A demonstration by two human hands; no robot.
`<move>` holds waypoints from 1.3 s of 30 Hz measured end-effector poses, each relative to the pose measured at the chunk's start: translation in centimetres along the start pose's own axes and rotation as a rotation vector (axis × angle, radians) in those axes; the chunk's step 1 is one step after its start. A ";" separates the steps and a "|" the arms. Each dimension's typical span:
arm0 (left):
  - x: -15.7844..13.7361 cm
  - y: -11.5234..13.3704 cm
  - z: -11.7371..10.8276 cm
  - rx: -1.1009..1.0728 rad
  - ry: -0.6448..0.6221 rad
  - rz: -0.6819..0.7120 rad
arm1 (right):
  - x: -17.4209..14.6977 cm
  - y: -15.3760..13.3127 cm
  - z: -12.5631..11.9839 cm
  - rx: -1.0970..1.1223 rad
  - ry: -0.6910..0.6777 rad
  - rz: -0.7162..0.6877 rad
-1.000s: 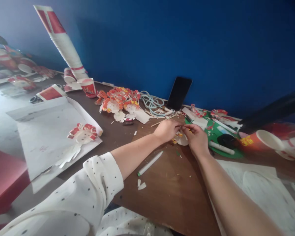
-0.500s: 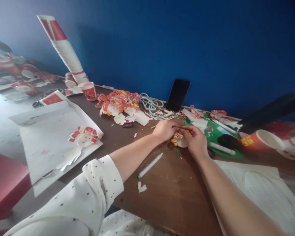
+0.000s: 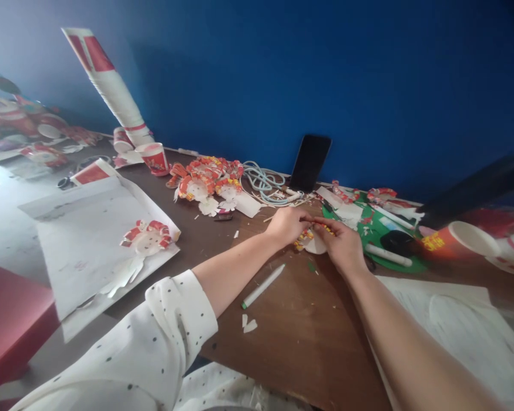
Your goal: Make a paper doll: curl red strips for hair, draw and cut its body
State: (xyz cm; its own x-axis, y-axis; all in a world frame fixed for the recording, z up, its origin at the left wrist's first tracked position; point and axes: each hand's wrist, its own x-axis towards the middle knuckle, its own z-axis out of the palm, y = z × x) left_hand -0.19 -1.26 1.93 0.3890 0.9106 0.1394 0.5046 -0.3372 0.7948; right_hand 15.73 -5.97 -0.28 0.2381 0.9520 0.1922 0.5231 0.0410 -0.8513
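Between my hands is a small paper-cup craft, with a round white base and curled red and yellow strips. My left hand pinches its far left edge with closed fingers. From the other side my right hand grips it, thumb and fingers pressed together. The two sets of fingertips nearly meet at the top of the craft and hide part of it. On the table nearer to me lie a white marker with a green end and small white paper scraps.
Behind my hands a black phone leans on the blue wall beside a coiled pale cord. Finished-looking paper crafts pile up left of it. A green mat and an orange cup are at right; a white paper sheet lies left.
The craft has turned slightly between my fingers, so its yellow strips sit a little differently. Both hands keep their grip in nearly the same place. The view has shifted very slightly.
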 end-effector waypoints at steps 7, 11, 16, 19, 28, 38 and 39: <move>0.0 -0.1 0.1 -0.069 -0.007 -0.012 | 0.1 0.5 0.1 0.118 0.050 0.088; 0.1 -0.1 0.1 -0.069 -0.032 -0.020 | 0.2 0.7 0.0 0.109 0.055 0.089; 0.2 0.0 -0.1 -0.055 -0.065 -0.011 | 0.2 0.6 -0.1 0.096 0.065 0.086; 0.2 0.0 -0.1 -0.058 -0.055 -0.012 | 0.1 0.4 0.0 0.083 0.059 0.083; 0.0 -0.1 0.1 -0.041 -0.004 0.040 | 0.0 0.1 -0.1 0.130 0.015 0.075; 0.3 -0.8 0.3 0.025 0.008 0.197 | 0.1 0.3 0.1 0.184 0.026 0.097; 0.4 -0.8 0.3 0.027 0.010 0.204 | 0.1 0.2 0.1 0.179 0.028 0.101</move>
State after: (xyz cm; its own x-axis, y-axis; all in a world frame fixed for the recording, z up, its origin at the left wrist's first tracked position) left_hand -0.23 -0.71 1.20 0.4779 0.8250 0.3016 0.4368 -0.5211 0.7332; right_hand 15.80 -5.87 -0.44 0.3061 0.9453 0.1130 0.3424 0.0015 -0.9396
